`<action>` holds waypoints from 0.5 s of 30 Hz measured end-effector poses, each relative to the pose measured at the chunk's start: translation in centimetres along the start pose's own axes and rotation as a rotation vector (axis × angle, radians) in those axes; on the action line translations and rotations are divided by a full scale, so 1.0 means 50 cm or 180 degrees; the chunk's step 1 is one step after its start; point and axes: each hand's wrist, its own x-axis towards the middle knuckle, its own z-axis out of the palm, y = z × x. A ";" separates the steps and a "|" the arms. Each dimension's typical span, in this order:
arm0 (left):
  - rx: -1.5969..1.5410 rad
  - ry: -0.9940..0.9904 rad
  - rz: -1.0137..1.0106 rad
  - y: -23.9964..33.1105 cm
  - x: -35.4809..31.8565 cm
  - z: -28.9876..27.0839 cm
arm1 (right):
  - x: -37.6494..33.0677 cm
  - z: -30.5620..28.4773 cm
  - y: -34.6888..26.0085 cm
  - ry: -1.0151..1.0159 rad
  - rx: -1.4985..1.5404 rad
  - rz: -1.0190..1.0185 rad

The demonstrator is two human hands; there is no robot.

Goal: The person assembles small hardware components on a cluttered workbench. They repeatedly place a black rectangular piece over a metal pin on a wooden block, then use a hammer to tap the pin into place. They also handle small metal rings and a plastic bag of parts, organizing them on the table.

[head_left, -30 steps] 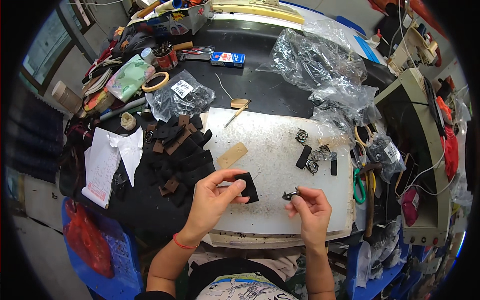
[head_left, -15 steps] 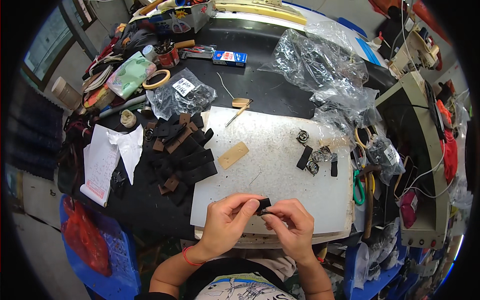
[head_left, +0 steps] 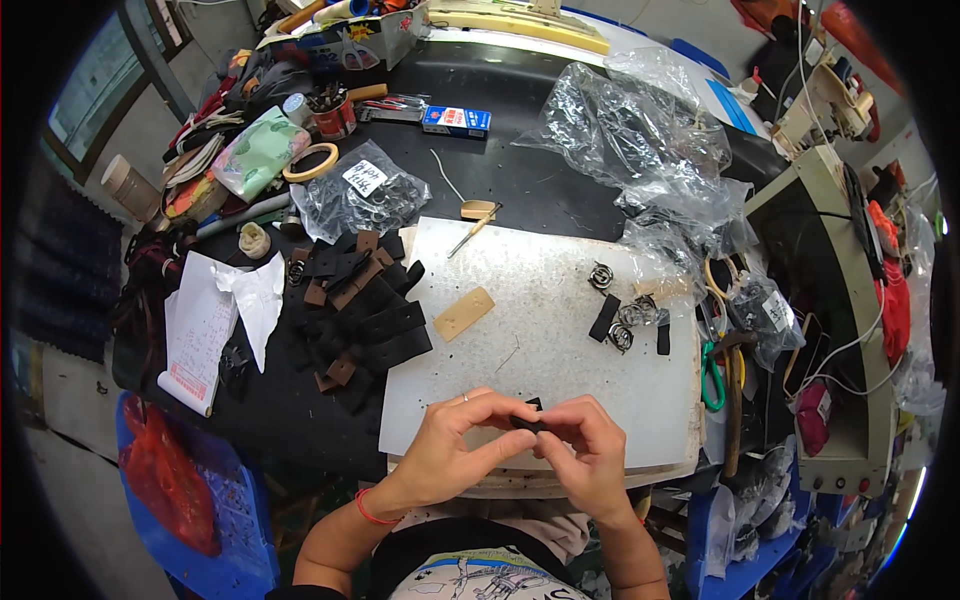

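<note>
A small black strap piece (head_left: 527,424) is pinched between my two hands, over the near edge of the white board (head_left: 560,375). My left hand (head_left: 462,440), a red cord on its wrist, grips it with thumb and fingertips. My right hand (head_left: 583,446) pinches its other end. Fingers hide most of the piece, so any fitting on it cannot be made out. Farther right on the board lie several round metal buckles (head_left: 601,276) beside short black straps (head_left: 604,317). A tan template piece (head_left: 463,314) rests left of centre, with an awl (head_left: 474,230) beyond it.
A pile of black and brown strap pieces (head_left: 385,325) lies left of the board. Clear plastic bags (head_left: 640,140) cover the far right. Green-handled scissors (head_left: 712,378) and a hammer (head_left: 735,400) lie at the right edge. A notepad (head_left: 200,330) is at the left.
My left fingers have shifted over the black strap piece, which now shows less and lies flatter between both hands. The view has moved slightly; the things on the board stay put.
</note>
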 end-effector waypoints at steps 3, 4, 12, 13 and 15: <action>-0.0888 0.0356 0.0286 -0.026 -0.004 0.009 | 0.005 0.013 -0.018 0.0266 -0.0124 -0.0464; -0.1433 0.0438 0.0168 -0.017 -0.007 0.013 | 0.007 0.022 -0.027 0.0493 0.0212 -0.0423; -0.1142 -0.0044 0.0235 -0.021 -0.022 0.034 | 0.001 -0.003 -0.039 0.0290 0.1399 0.0529; -0.1068 0.0036 0.0255 -0.020 -0.019 0.032 | 0.001 -0.004 -0.039 0.0245 0.1174 0.0401; -0.0922 0.0197 0.0297 -0.020 -0.015 0.028 | -0.008 -0.005 -0.032 0.0195 0.0517 0.0169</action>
